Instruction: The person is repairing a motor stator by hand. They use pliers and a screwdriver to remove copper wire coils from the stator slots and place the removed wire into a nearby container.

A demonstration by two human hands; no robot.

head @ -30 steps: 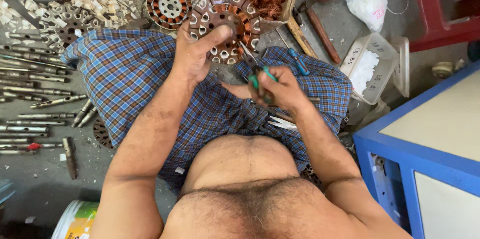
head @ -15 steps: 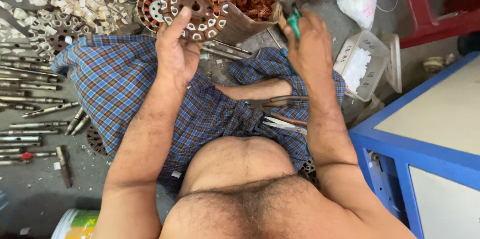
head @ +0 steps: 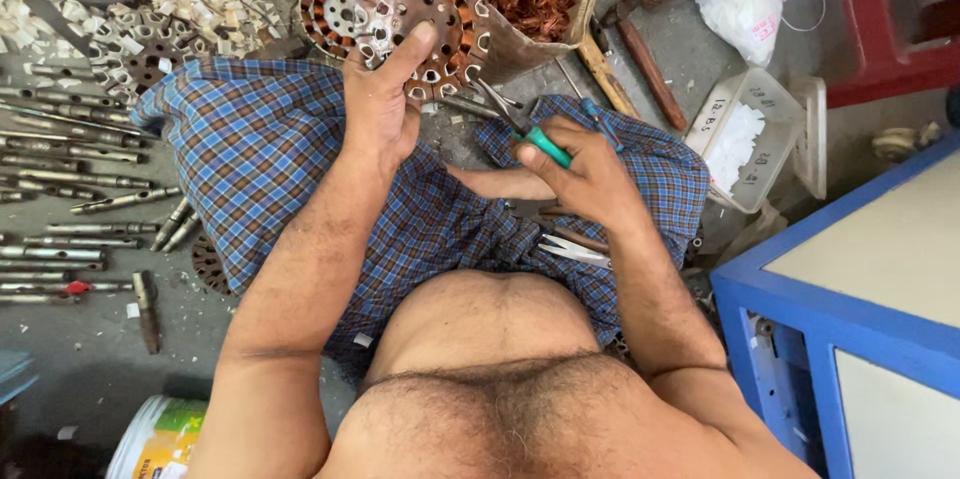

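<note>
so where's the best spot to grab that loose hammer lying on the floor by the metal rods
Probably the wooden handle of the hammer, taken from above near its lower end. It lies flat on the floor, roughly upright in the picture, with the metal head at the top next to the rods. The lower handle has bare floor on both sides, so fingers can close around it there.

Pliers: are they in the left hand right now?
No, the green-handled pliers sit in the right hand; the left hand grips the round stator core.
</note>
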